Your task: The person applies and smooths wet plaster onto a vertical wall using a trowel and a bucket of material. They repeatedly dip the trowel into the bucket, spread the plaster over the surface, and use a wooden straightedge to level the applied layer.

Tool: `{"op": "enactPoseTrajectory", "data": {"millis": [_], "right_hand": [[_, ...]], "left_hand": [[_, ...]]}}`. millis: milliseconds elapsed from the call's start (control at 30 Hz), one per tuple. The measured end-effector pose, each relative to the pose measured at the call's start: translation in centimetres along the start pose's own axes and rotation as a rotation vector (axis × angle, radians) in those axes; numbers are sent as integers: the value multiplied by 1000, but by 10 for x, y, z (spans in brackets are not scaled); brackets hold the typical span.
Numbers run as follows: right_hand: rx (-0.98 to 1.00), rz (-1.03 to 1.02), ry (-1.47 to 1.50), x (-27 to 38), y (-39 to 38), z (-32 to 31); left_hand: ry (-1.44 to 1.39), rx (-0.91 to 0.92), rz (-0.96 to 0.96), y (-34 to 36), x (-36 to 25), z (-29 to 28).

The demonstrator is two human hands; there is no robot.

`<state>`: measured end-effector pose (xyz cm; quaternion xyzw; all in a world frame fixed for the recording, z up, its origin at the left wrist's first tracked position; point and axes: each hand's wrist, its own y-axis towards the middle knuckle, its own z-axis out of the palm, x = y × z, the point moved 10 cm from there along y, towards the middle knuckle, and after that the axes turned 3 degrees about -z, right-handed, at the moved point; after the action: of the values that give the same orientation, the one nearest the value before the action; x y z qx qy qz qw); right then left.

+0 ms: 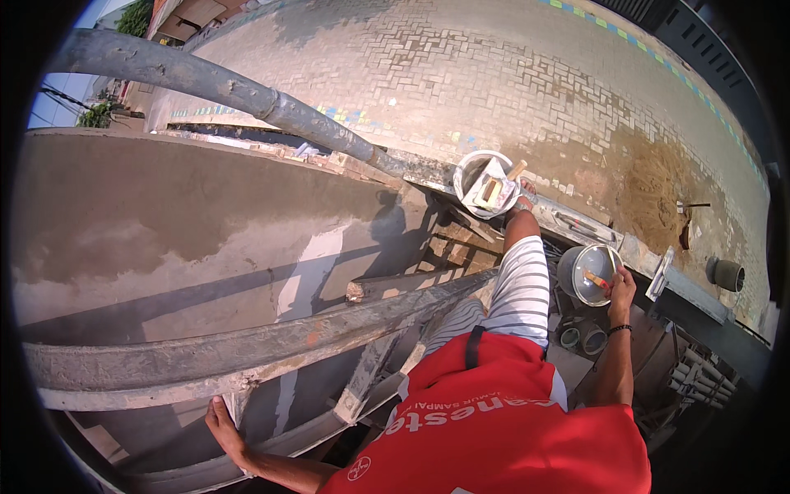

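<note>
My right hand (622,295) is closed at the rim of a round pale bucket (564,272), which hangs at my right side. A paintbrush (596,279) with an orange-red handle lies in the bucket, its handle end close to my fingers. Grey-white material shows inside. At the lower left, my left hand (225,430) grips a short crosspiece (236,405) of a ladder-like grey frame (164,362). Part of that grip is hidden behind the crosspiece.
A white bucket (461,185) with tools on top stands on the ledge by my foot. A thick grey pole (222,86) slants overhead left. The partly plastered wall (123,214) fills the left. Sand (658,185) lies on the paving. Pipes (699,379) are stacked at lower right.
</note>
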<state>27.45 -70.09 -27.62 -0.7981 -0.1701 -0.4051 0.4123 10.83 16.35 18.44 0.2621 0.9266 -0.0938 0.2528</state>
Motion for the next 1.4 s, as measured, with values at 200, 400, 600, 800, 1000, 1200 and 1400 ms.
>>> {"op": "enactPoseTrajectory", "data": {"millis": [200, 400, 600, 800, 1000, 1200, 1400], "right_hand": [[19, 32, -83, -58, 28, 22], [43, 142, -47, -100, 20, 34], [22, 238, 8, -126, -30, 38], [41, 323, -50, -165, -83, 33], [51, 299, -92, -201, -116, 27], [-110, 413, 29, -235, -145, 7], [-195, 410, 117, -264, -116, -10]], "left_hand": [[43, -57, -12, -6, 4, -4], [47, -51, 22, -7, -4, -2], [135, -12, -60, 0, 16, -6], [-154, -15, -34, 1, 21, -1], [438, -171, 122, 0, 27, -23], [637, -170, 279, 8, 13, -15], [1056, -215, 462, 47, 99, -41]]}}
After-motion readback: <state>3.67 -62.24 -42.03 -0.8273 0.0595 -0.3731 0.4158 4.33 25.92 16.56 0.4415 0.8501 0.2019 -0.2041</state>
